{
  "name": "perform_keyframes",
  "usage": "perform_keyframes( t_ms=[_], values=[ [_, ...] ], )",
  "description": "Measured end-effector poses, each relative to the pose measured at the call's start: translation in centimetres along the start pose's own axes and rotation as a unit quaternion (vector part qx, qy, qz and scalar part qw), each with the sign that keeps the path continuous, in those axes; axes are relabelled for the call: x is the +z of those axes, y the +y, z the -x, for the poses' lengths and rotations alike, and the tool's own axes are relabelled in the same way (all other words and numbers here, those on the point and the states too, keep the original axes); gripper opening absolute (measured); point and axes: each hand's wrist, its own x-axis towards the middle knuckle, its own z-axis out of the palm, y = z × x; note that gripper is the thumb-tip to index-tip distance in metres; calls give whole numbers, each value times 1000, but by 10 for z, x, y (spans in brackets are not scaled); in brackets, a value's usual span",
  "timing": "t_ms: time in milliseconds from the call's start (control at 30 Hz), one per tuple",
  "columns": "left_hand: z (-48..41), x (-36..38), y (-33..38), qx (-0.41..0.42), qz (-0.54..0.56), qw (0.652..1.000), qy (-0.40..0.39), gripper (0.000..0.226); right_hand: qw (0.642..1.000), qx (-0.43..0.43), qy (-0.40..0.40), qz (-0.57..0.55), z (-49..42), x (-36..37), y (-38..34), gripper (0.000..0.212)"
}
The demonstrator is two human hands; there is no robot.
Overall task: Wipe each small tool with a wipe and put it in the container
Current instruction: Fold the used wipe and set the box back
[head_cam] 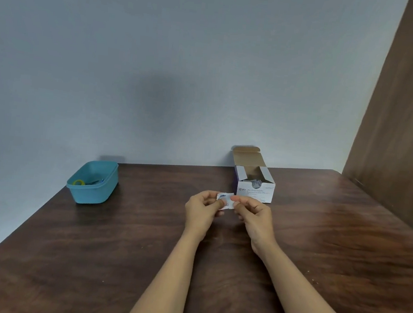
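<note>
You work on a bench (pixel 91 246) of dark wood grain, smooth, with a soft sheen toward its right edge. Container (pixel 88 195) near the far left corner: teal plastic, smooth, matt. Swab box (pixel 255 192): thin card, white printed outside, raw brown inside. Wipe packet (pixel 225 200): white, paper-like.

Plain wall (pixel 185 53) fills the upper half here, pale grey-blue and smooth, running straight across behind the desk. A soft dark shadow (pixel 160 101) sits on it near the middle, roundish and blurred at the edges. Down below, the desk (pixel 89 258): dark brown wood grain, its far edge meeting the wall, its left edge slanting toward the near corner. Over on the right, a tall brown wood-grain panel (pixel 406 112) rises beside the desk's back corner and runs out of view at the top. Light is even and dim, with a dull reddish sheen (pixel 345 220) on the desk's right side.
</note>
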Motion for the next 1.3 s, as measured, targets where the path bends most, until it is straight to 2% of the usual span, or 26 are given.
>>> perform_keyframes(
  t_ms=[200, 367, 567, 867, 1000, 1167, 1300],
  values=[
    [-1, -1, -3, -11, 31, 999, -35, 19, 1000, -3, 6, 8, -1, -1, 2, 16],
    [3, 0, 3, -10, 47, 997, -59, 12, 999, 10, 44, 11, -6, -2, 9, 11],
    [1, 0, 0, -19, 18, 996, -83, 8, 998, 3, 55, 7, -5, -1, 11, 11],
    [2, -1, 3, -22, 39, 996, -78, 7, 993, -25, 87, 74, 1, 3, 5, 7],
    [0, -1, 0, -6, 35, 998, -51, 8, 981, -83, 119, 126, 4, 5, -1, 9],
    [6, 12, 3, -25, 141, 989, -40, 7, 988, -81, 72, 113, 3, 5, 4, 9],
    [11, 22, 5, -68, 197, 975, -77, 11, 989, -61, 107, 77, 2, 4, 5, 7]
  ],
)
